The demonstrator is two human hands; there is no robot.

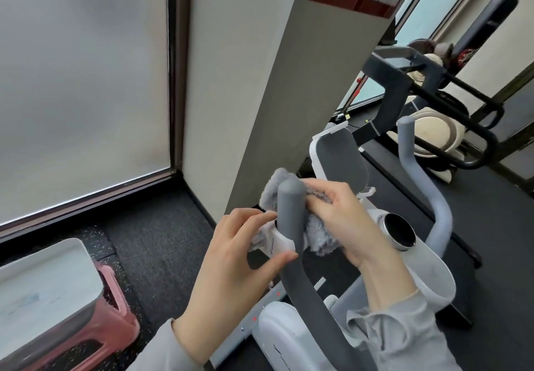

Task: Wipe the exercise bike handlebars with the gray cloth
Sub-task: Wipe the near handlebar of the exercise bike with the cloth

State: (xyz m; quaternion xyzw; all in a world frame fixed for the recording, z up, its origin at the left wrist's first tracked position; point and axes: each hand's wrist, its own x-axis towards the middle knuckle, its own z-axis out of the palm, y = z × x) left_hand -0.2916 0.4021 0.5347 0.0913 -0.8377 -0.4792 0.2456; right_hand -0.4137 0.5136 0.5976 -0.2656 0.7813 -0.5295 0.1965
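The white exercise bike [424, 266] stands right of centre, with a grey foam left handlebar [290, 220] rising in the middle and a paler right handlebar [427, 185] further right. A fluffy gray cloth [316, 235] is wrapped behind the left handlebar near its rounded top. My right hand [344, 220] presses and grips the cloth against the bar from the right. My left hand [239, 258] pinches a white bracket and a cloth corner at the bar's left side. A round silver knob [400, 233] sits just right of my right hand.
A white pillar [245, 81] stands directly behind the bike, beside a frosted window [83, 81]. A white box sits on a pink stool [115, 313] at lower left. A dark exercise machine [433, 96] stands at back right on dark rubber flooring.
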